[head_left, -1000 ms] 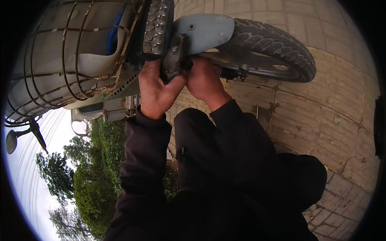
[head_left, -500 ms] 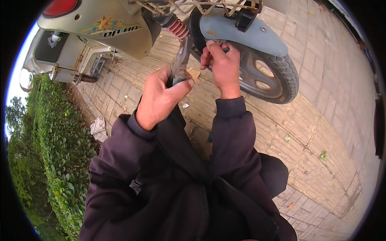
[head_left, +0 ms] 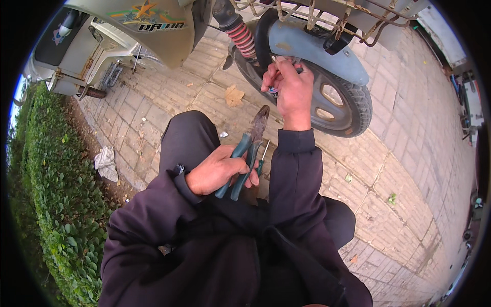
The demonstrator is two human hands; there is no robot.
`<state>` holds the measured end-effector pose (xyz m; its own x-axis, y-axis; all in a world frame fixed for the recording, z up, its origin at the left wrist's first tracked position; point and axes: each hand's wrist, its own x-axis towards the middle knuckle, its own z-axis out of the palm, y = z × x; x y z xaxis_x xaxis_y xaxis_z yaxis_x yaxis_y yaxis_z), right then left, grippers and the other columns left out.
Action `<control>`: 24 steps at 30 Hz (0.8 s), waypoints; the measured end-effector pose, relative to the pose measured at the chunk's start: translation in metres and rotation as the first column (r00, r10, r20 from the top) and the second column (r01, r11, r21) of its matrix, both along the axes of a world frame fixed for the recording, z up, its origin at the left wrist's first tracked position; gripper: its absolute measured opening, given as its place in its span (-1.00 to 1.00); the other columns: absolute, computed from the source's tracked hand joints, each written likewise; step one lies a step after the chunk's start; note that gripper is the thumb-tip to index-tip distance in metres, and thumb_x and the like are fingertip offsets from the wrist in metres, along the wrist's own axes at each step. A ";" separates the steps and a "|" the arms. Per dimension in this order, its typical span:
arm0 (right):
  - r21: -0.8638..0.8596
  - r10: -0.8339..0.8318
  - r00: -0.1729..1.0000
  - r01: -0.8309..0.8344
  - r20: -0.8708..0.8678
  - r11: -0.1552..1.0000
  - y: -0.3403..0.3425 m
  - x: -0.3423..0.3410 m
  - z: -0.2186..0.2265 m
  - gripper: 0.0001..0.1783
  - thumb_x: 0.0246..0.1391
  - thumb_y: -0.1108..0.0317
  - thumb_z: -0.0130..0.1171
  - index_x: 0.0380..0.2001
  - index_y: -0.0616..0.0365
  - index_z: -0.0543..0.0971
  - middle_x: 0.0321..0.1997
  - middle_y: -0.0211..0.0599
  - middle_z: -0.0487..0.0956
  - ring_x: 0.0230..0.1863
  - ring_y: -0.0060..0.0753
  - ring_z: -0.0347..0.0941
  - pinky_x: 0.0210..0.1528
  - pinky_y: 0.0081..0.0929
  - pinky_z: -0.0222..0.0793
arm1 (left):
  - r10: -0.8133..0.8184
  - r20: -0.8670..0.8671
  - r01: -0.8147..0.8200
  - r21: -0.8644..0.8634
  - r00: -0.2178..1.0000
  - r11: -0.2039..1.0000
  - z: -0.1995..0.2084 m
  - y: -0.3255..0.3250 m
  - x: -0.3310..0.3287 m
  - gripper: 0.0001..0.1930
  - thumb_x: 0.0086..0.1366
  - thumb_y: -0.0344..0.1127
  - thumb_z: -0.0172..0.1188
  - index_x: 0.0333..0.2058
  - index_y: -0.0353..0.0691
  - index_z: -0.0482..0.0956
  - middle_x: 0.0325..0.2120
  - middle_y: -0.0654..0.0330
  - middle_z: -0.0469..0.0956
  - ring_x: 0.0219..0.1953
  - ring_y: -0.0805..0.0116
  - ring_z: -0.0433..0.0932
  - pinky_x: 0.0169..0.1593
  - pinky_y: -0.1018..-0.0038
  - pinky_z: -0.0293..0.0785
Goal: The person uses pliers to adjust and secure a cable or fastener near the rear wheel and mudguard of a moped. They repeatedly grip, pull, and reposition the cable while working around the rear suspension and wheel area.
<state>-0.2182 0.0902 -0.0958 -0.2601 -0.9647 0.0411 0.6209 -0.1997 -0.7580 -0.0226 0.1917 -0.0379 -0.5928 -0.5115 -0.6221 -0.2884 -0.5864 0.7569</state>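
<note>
My left hand (head_left: 222, 171) is closed around the teal handles of a pair of pliers (head_left: 258, 127), whose worn, rusty jaws point away from me. It hangs over the paving between my knees. My right hand (head_left: 292, 92) is raised beside the front wheel (head_left: 345, 102), just under the blue-grey mudguard (head_left: 317, 46). Its fingers are curled in a pinch, and small dark and reddish bits show at them, too small to name. Next to the pliers is a thin screwdriver (head_left: 264, 153) with a green handle, partly hidden by my left hand.
Above the wheel is a rusty wire basket (head_left: 312, 15); a red spring shock absorber (head_left: 241, 41) stands left of it. The vehicle's beige body panel (head_left: 158, 46) fills the upper left. A hedge (head_left: 56, 194) and a crumpled cloth (head_left: 106, 162) lie left. A dry leaf (head_left: 234, 95) rests on the paving.
My left hand has come back from beside the shock absorber toward my lap, bringing the pliers into plain sight. My right hand stays near the mudguard, its fingers still curled.
</note>
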 end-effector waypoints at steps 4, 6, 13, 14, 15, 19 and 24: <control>-0.001 0.012 1.000 -0.012 -0.010 1.000 0.002 -0.001 0.001 -0.79 0.26 0.40 0.14 -0.45 0.28 0.49 -0.54 -0.25 0.51 -0.62 -0.41 0.45 -0.57 -0.42 0.40 | -0.001 0.023 0.010 -0.386 1.000 0.922 0.049 -0.034 0.003 -0.63 0.17 -0.51 -0.06 -0.03 -0.42 0.48 -0.19 0.04 0.68 -0.34 0.38 0.65 -0.50 0.55 0.52; 0.009 0.001 1.000 -0.001 -0.021 1.000 0.002 -0.002 0.000 -0.78 0.27 0.41 0.14 -0.45 0.29 0.49 -0.53 -0.25 0.51 -0.61 -0.40 0.46 -0.57 -0.41 0.41 | -0.027 0.246 0.172 -0.588 0.969 0.790 0.065 -0.059 -0.005 -0.63 0.19 -0.52 -0.06 -0.01 -0.38 0.47 -0.19 0.11 0.65 -0.35 0.41 0.63 -0.44 0.55 0.58; -0.021 0.052 0.999 -0.052 0.001 0.998 0.000 -0.005 -0.003 -0.82 0.28 0.41 0.13 -0.39 0.30 0.51 -0.52 -0.24 0.51 -0.59 -0.39 0.46 -0.55 -0.37 0.45 | 0.140 0.430 0.432 -0.902 0.892 0.018 0.065 -0.103 -0.025 -0.73 0.20 -0.48 0.09 -0.15 -0.49 0.36 -0.42 -0.32 0.50 -0.26 -0.42 0.48 -0.18 -0.08 0.40; -0.025 0.057 0.998 -0.057 0.012 0.998 -0.001 -0.005 -0.004 -0.83 0.28 0.41 0.14 -0.38 0.30 0.51 -0.52 -0.24 0.51 -0.59 -0.39 0.46 -0.55 -0.37 0.45 | 0.176 0.458 0.465 -0.885 0.871 -0.001 0.063 -0.105 -0.024 -0.78 0.20 -0.48 0.10 -0.22 -0.48 0.35 -0.38 -0.34 0.53 -0.22 -0.41 0.52 -0.13 -0.09 0.44; -0.029 0.063 0.998 -0.062 0.022 0.998 -0.001 -0.005 -0.004 -0.83 0.29 0.41 0.14 -0.37 0.30 0.52 -0.52 -0.24 0.51 -0.59 -0.39 0.46 -0.55 -0.37 0.45 | 0.228 0.445 0.474 -0.876 0.866 -0.092 0.059 -0.107 -0.026 -0.78 0.20 -0.49 0.11 -0.21 -0.47 0.36 -0.34 -0.32 0.54 -0.19 -0.38 0.53 -0.12 -0.07 0.46; -0.034 0.075 0.997 -0.074 0.030 0.997 -0.001 -0.006 -0.005 -0.83 0.29 0.41 0.15 -0.36 0.29 0.52 -0.51 -0.24 0.51 -0.59 -0.39 0.46 -0.55 -0.38 0.45 | 0.422 0.395 0.538 -0.785 0.816 -0.306 0.048 -0.110 -0.034 -0.75 0.18 -0.52 0.15 -0.16 -0.43 0.38 -0.21 -0.24 0.54 -0.09 -0.22 0.56 -0.06 0.05 0.55; -0.030 0.081 0.997 -0.080 0.020 0.996 0.001 -0.007 -0.004 -0.83 0.28 0.40 0.15 -0.36 0.29 0.52 -0.51 -0.24 0.52 -0.59 -0.39 0.46 -0.55 -0.39 0.44 | 0.548 0.355 0.574 -0.762 0.757 -0.299 0.048 -0.108 -0.050 -0.67 0.14 -0.58 0.18 -0.11 -0.39 0.36 -0.23 -0.15 0.52 -0.06 -0.12 0.55 -0.04 0.20 0.61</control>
<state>-0.2250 0.0911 -0.0997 -0.1827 -0.9810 0.0651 0.6517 -0.1705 -0.7391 -0.0729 0.0837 0.0103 -0.5485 -0.6578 0.5162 -0.7910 0.6084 -0.0651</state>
